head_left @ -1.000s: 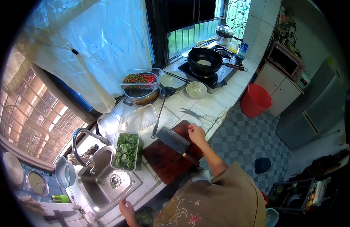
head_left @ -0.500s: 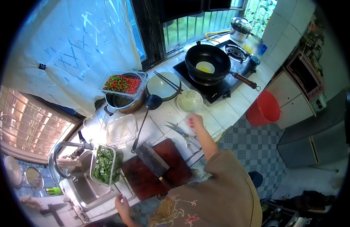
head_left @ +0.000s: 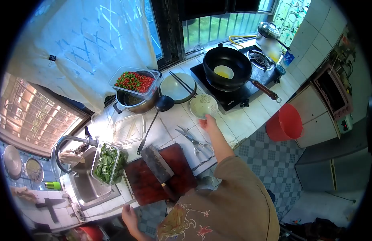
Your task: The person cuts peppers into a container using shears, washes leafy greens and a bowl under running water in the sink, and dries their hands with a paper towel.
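My right hand (head_left: 209, 123) is at the near rim of a patterned bowl (head_left: 203, 107), its fingers closed on the edge. The bowl sits beside the induction cooker. Below that hand, open scissors (head_left: 193, 141) lie on the tiles. My left hand (head_left: 130, 216) hangs by the counter's front edge, loosely open and holding nothing. Near it is a dark red cutting board (head_left: 137, 180) with a cleaver (head_left: 157, 164) lying across it. A black wok (head_left: 218, 60) stands on the cooker and contains a small bowl (head_left: 223, 72) of yellow liquid.
Chopped red and green peppers fill a plastic box (head_left: 153, 88) on a pot (head_left: 131, 105). A ladle (head_left: 165, 103) lies beside a plate (head_left: 168, 93) with chopsticks. Leafy greens (head_left: 107, 162) sit in a container over the sink (head_left: 83, 182). A red bucket (head_left: 284, 122) stands on the floor.
My right hand has reached forward to the patterned bowl's rim and closed on it. My left hand stays low by the counter edge. The view has shifted slightly.
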The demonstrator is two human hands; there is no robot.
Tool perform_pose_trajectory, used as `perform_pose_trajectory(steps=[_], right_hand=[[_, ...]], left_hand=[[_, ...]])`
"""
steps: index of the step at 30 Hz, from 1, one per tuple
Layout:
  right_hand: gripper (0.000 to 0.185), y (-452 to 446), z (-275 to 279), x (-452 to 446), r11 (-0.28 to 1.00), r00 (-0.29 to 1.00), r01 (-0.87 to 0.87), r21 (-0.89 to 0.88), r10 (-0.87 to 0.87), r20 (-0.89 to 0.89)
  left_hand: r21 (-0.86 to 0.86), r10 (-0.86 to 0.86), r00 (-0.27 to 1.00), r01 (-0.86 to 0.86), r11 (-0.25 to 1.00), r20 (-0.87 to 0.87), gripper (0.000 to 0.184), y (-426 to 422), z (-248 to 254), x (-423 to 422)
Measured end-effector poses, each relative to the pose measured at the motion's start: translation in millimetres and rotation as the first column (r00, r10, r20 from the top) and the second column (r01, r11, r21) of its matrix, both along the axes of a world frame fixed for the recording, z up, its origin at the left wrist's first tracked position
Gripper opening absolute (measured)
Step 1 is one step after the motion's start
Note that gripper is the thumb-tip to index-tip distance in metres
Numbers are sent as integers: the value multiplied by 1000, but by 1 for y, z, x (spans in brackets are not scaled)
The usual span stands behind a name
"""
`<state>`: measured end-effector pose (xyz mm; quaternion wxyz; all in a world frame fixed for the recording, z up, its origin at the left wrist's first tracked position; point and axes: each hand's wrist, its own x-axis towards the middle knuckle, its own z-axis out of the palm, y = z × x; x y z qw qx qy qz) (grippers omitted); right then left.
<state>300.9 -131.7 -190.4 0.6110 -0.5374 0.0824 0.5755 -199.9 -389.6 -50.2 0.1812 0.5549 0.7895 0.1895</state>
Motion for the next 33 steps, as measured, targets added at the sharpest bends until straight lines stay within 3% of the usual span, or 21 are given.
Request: perform_pose_trajectory(steps=[7, 9, 12, 14, 16, 18, 20, 25, 26, 28, 29, 33], right_hand=[[28, -41, 34, -22, 999, 973, 38, 22, -42, 228], [35, -71, 56, -36, 987, 886, -160, 20, 135, 445], [34, -107, 98, -70, 948, 786, -316, -31, 280, 552], [32, -125, 124, -99, 898, 720, -434, -74, 395, 570], [31, -140, 147, -135, 825, 638, -553, -116, 509, 578], [28, -159, 169, -179, 715, 536, -695, -73, 583, 610], [26, -179, 192, -231, 679, 507, -731, -67, 606, 613], [21, -212, 214, -348, 481, 392, -877, -11, 729, 561], [21, -219, 216, -369, 449, 383, -894, 13, 747, 544], [21, -229, 220, -407, 391, 335, -920, 4, 785, 522], [21, -233, 221, -424, 364, 324, -931, 29, 788, 523], [20, -237, 226, -482, 248, 230, -968, 29, 839, 494]], left_hand=[[-65, 36, 997, -32, 997, 64, 23, -15, 2, -7], [-2, 9, 997, -9, 1000, 77, 22, -18, -1, -11], [59, -64, 983, 55, 997, 171, 22, -15, 3, -9], [130, -126, 939, 88, 988, 321, 21, -14, -3, -9], [161, -181, 798, 107, 981, 575, 21, -14, 3, -4], [186, -252, 640, 170, 968, 726, 26, -14, 1, -13], [188, -263, 453, 204, 961, 852, 34, -20, 23, -22], [177, -216, 216, 185, 967, 952, 72, -39, 53, -84], [169, -201, 226, 153, 974, 953, 72, -44, 61, -96], [192, -188, -60, 77, 978, 980, 73, -55, 74, -118], [178, -172, -127, 34, 984, 977, 71, -59, 70, -129], [132, -147, -168, -95, 987, 975, 62, -67, 60, -159]])
